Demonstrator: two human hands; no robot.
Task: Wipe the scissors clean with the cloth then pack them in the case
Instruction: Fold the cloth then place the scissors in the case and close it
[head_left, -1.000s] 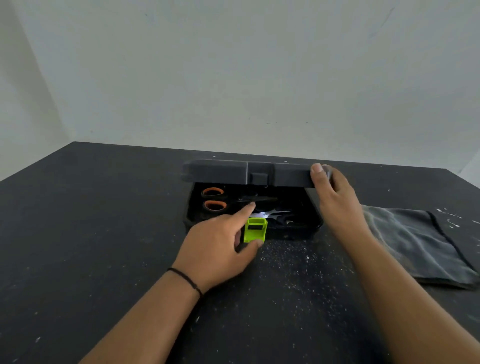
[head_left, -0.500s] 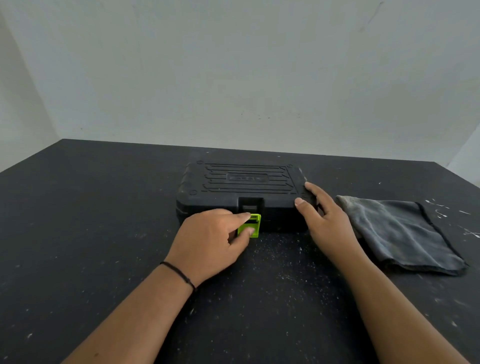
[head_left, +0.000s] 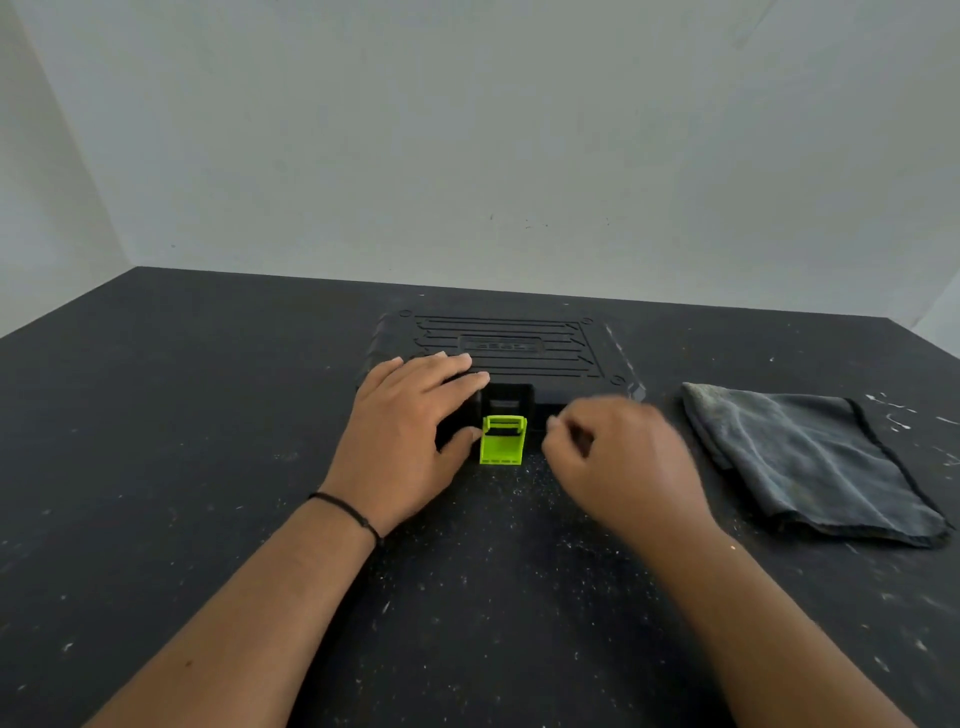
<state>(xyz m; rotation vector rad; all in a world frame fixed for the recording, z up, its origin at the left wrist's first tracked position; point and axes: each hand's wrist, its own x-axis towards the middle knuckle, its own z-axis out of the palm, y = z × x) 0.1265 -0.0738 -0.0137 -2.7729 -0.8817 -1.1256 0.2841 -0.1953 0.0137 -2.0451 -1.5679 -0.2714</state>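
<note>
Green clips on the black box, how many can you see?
1. The green clip hangs open at the middle of the case front, between the left hand and right hand. Other sides are hidden.

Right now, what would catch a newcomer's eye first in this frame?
The bright green latch stands out most: it hangs unfastened at the front middle of the closed black case on the dark table. The left hand rests flat on the case's lid just left of the latch, while the right hand, blurred and loosely curled, is just right of it. A grey cloth lies folded to the right of the case.
</note>
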